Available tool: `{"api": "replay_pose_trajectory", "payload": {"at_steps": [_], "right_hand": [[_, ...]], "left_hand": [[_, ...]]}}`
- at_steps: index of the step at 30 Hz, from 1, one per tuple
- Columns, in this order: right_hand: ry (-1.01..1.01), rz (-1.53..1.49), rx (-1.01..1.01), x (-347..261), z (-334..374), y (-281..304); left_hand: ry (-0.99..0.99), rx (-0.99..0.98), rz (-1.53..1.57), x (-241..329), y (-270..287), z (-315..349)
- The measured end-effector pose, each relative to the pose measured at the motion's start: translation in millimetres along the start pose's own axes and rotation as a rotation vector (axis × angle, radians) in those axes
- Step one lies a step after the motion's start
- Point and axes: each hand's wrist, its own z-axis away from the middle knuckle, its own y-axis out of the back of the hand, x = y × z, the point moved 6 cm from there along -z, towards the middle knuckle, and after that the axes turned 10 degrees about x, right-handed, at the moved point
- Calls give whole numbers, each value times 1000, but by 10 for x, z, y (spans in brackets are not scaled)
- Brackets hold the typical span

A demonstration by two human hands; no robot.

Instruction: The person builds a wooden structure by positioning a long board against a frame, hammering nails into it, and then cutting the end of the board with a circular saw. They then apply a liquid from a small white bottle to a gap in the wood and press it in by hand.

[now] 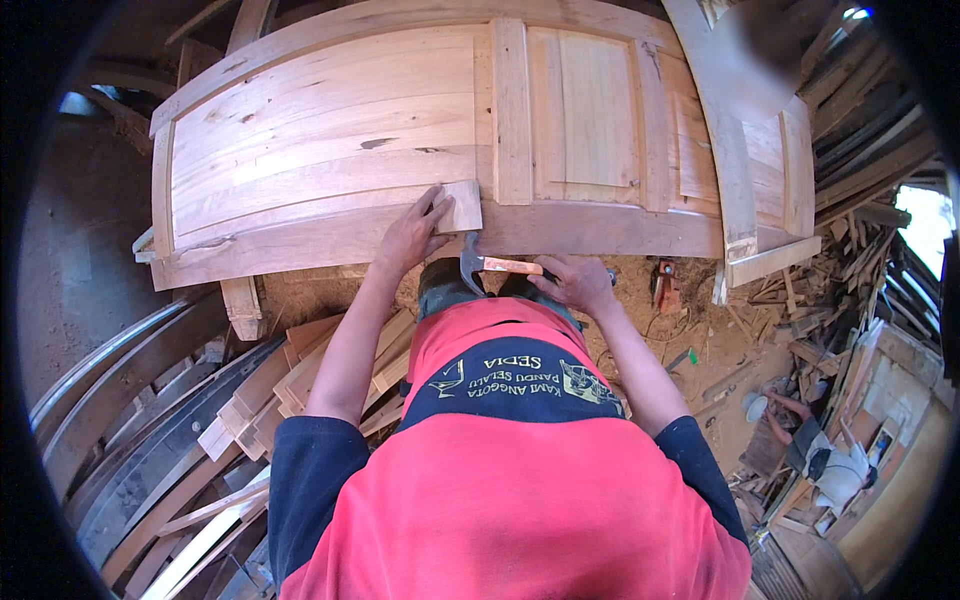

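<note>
A large panelled wooden door (350, 120) lies across in front of me. At its near edge, my left hand (412, 235) presses a small pale wood block (463, 207) onto the frame rail, fingers closed around the block's left side. My right hand (578, 284) is wrapped round the handle of a claw hammer (510, 266). The hammer lies sideways, its metal head (471, 260) pointing left, right beside the near edge and just below the block. I cannot tell whether the head touches the wood.
A long wooden board (720, 130) crosses the door's right part. Stacked planks (240, 410) fill the lower left. An orange tool (664, 283) lies on the littered ground near a green-tipped item (692, 355). One person (840, 470) works at lower right; another (750, 60) is at upper right.
</note>
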Motion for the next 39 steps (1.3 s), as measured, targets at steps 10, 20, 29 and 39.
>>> {"api": "replay_pose_trajectory", "payload": {"at_steps": [10,20,29,39], "right_hand": [[123,94,-100,-39,-63,7],[127,139,-103,-27,-183,31],[118,168,-190,162,-242,-38],[80,160,-136,130,-225,-28]], "left_hand": [[105,-247,55,-176,-45,-107],[81,-184,-8,-113,-39,-86],[99,-177,3,-154,-77,-82],[110,-159,36,-93,-22,-119]]}}
